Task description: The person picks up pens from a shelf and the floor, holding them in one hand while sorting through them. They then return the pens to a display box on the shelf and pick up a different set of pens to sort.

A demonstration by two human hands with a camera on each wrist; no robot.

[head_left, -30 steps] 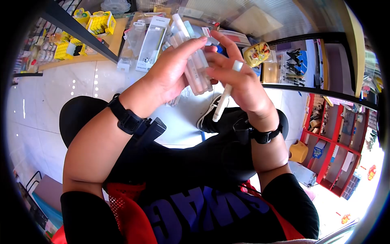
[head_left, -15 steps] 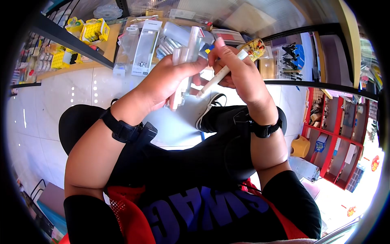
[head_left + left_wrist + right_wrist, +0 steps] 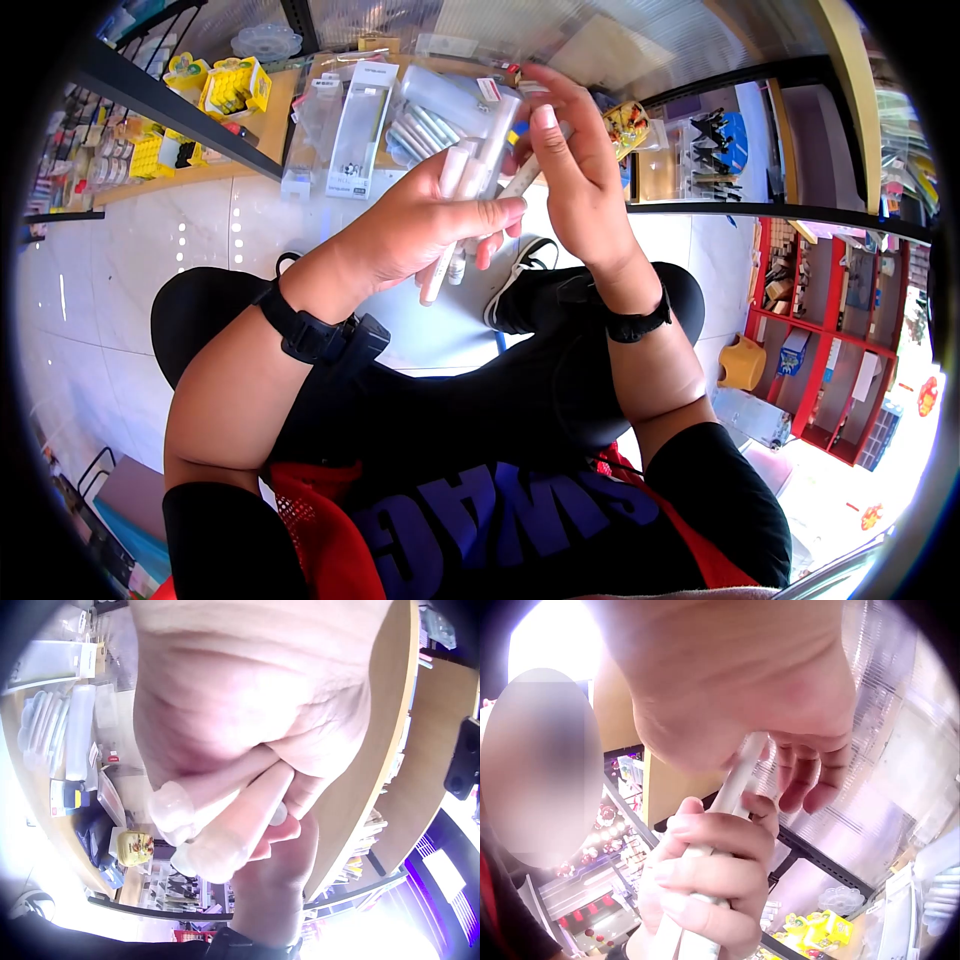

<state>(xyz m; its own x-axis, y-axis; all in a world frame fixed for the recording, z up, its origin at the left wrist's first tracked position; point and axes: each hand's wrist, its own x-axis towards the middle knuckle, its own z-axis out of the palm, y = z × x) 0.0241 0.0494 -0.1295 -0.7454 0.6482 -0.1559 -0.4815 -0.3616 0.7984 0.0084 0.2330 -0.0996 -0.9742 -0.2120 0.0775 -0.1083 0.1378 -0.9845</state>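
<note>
Several pale, translucent pens (image 3: 455,190) stand bunched in my left hand (image 3: 410,220), its thumb laid across them. In the left wrist view their rounded ends (image 3: 214,855) stick out below the left palm (image 3: 247,690). My right hand (image 3: 585,185) is raised just right of the bunch, thumb pointing up. One slanted pen (image 3: 739,776) runs from the left fingers (image 3: 716,877) up into the right hand (image 3: 742,690), between thumb and fingers; the exact grip is hidden. The other right fingers bend loosely, holding nothing visible.
Beyond the hands lie a clear case (image 3: 440,95) by a group of pens (image 3: 420,130), and a white package (image 3: 360,130). Yellow boxes (image 3: 235,88) sit at the left, a yellow item (image 3: 628,128) at the right. Red shelving (image 3: 825,330) stands farther right.
The right hand has turned more upright, and its pen has moved in against the left hand's bunch. The left hand, which tilted its bunch the other way a second ago, now leans it rightward.
</note>
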